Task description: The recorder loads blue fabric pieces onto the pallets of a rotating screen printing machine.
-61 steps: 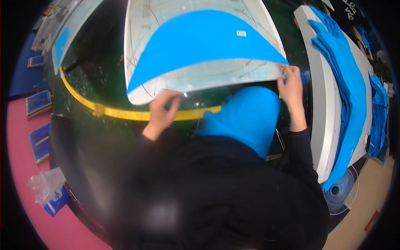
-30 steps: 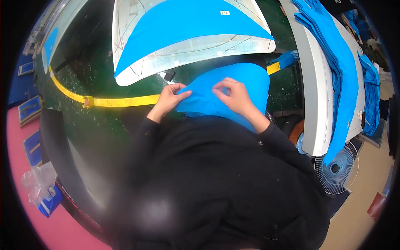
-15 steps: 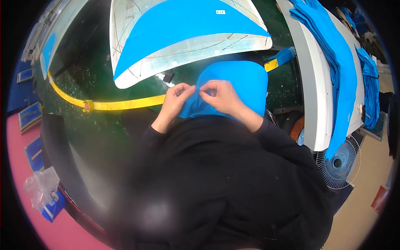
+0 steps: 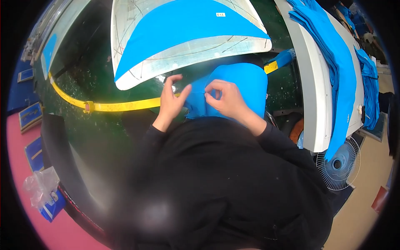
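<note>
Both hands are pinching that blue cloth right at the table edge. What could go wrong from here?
The blue cloth piece is held only by fingertip pinches of the left hand and right hand, and part of it hangs over the table's edge, so it may slip down toward the lap. It also lies across the yellow tape, which could snag or drag along. Lifting it might nudge the white board bearing the other blue panel.
</note>
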### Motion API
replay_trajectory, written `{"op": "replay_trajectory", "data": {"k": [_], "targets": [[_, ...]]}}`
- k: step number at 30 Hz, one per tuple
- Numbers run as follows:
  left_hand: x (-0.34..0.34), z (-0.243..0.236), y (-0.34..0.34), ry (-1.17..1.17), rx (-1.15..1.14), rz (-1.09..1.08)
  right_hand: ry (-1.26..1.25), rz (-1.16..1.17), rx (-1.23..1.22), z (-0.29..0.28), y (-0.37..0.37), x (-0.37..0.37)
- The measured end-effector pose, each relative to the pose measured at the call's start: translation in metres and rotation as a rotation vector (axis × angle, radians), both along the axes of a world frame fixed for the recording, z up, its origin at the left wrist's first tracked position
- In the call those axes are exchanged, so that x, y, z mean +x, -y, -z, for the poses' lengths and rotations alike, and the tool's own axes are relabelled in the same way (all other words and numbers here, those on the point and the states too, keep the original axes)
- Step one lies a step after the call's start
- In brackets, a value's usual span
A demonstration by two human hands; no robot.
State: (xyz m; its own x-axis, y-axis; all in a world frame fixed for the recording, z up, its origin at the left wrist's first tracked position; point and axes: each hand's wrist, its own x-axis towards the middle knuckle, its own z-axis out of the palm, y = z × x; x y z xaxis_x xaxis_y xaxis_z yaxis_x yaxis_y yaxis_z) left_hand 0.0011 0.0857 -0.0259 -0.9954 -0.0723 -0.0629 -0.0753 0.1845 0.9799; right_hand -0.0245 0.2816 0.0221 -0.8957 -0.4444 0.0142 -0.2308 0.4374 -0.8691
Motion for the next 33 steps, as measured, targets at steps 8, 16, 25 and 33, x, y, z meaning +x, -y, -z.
{"op": "replay_trajectory", "data": {"k": [8, 16, 25, 33], "targets": [[-0.004, -0.025, -0.014, 0.089, 0.076, 0.571, -0.026, -0.062, 0.02, -0.011, -0.013, 0.001], [-0.016, -0.069, -0.061, 0.21, 0.712, 0.327, -0.414, 0.134, 0.326, -0.019, -0.069, 0.032], [-0.014, -0.104, -0.072, 0.2, 0.831, 0.376, -0.286, 0.29, 0.202, -0.039, -0.105, 0.054], [0.0, -0.099, -0.027, 0.091, 0.712, 0.167, -0.154, 0.381, 0.319, 0.002, -0.123, 0.034]]}}
